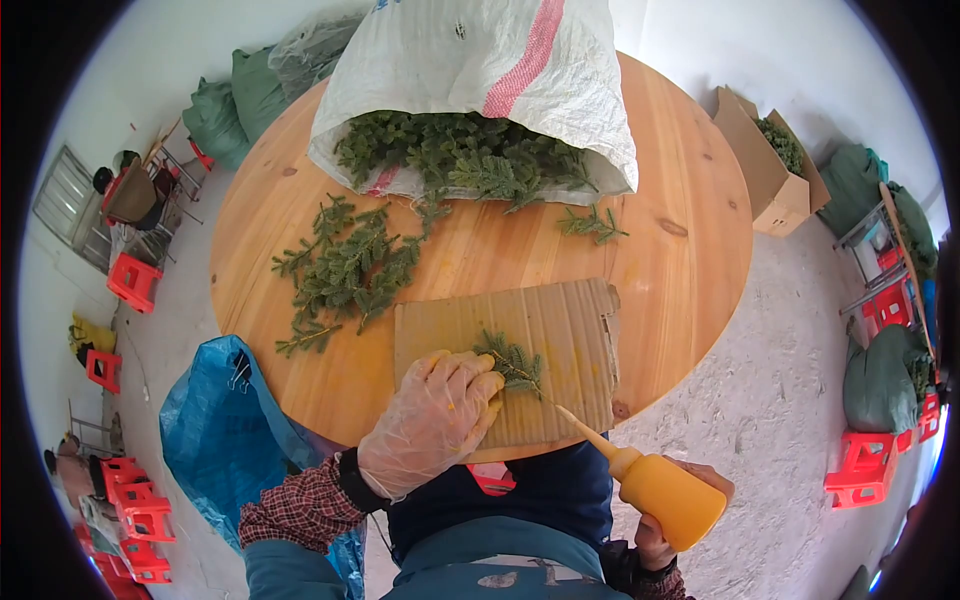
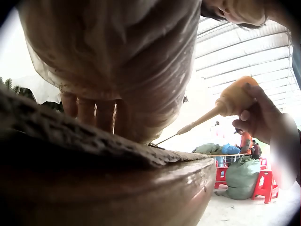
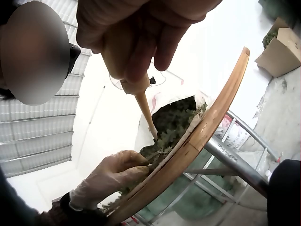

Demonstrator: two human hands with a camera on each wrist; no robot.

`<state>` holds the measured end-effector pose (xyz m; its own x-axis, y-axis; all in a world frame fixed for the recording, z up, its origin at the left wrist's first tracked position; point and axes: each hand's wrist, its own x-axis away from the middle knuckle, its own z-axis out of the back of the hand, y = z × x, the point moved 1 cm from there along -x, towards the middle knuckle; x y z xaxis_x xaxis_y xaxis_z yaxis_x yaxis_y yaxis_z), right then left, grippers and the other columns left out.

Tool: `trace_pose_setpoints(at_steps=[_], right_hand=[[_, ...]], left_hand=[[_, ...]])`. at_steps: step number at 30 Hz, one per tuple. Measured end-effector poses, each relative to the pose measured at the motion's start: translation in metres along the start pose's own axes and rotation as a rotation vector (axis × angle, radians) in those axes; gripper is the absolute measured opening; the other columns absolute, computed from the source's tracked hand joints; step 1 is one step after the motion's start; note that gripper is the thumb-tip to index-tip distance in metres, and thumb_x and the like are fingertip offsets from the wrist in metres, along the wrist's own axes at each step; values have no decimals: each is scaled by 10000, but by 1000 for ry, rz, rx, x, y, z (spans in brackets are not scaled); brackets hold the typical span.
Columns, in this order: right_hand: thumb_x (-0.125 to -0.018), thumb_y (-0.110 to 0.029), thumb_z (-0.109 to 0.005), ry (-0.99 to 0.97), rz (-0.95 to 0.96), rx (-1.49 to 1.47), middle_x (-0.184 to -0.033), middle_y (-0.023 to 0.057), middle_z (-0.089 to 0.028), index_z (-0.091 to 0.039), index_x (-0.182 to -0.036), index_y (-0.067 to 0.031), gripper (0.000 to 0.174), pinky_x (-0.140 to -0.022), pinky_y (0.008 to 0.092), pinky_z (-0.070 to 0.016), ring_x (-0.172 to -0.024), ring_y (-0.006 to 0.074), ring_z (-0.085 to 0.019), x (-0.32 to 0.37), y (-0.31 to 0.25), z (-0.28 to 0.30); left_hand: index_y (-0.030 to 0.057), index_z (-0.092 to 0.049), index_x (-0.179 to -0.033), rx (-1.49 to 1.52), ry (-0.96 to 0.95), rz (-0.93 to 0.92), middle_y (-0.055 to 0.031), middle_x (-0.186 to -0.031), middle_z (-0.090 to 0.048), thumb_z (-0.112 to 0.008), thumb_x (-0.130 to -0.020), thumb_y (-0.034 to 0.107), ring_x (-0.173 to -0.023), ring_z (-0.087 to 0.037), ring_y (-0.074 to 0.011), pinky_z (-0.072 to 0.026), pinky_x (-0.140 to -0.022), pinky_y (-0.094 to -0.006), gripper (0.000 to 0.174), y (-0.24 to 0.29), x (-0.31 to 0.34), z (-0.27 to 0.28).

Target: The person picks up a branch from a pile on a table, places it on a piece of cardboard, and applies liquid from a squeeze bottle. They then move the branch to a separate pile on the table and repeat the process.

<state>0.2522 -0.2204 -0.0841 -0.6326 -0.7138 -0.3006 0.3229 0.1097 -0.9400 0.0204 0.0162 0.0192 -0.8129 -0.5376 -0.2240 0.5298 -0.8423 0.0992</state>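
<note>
The gloved left hand (image 1: 430, 425) pinches a small green sprig (image 1: 512, 362) against a cardboard sheet (image 1: 570, 340) near the table's front edge. In the right hand (image 1: 655, 543) is a yellow squeeze bottle (image 1: 672, 498), tilted, its long nozzle (image 1: 583, 430) pointing at the sprig's stem end. The right wrist view shows the bare right fingers (image 3: 141, 56) wrapped round the bottle above the gloved left hand (image 3: 110, 176). The nozzle tip (image 2: 186, 129) is at the thin stem in the left wrist view; whether they touch, I cannot tell.
A white sack (image 1: 450, 70) of green branches lies open at the back of the round table (image 1: 690, 260). Loose branches (image 1: 350, 265) lie left of the cardboard, and one sprig (image 1: 593, 225) behind it. A blue bag (image 1: 215, 420) hangs at the left edge.
</note>
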Motion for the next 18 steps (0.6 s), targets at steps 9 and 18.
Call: trace_pose_setpoints(at_steps=[9, 18], right_hand=[[-829, -727, -639, 91, 150, 238, -1071, 111, -548, -612, -1089, -8, 765, -803, 382, -511, -937, 238, -623, -30, -41, -10], [-934, -686, -490, 92, 101, 125, -1153, 142, -479, -585, -1146, 46, 768, -637, 332, -560, -680, 235, -674, -39, -50, -16]], left_hand=[[105, -640, -1177, -102, -33, 13, -47, -1122, -663, -694, -860, 197, -1003, -628, -220, -456, -881, -390, 334, 3, -12, 6], [113, -656, -1095, -357, 295, 206, -54, -952, -641, -632, -884, 200, -851, -613, -228, -445, -834, -379, 230, -63, -21, 73]])
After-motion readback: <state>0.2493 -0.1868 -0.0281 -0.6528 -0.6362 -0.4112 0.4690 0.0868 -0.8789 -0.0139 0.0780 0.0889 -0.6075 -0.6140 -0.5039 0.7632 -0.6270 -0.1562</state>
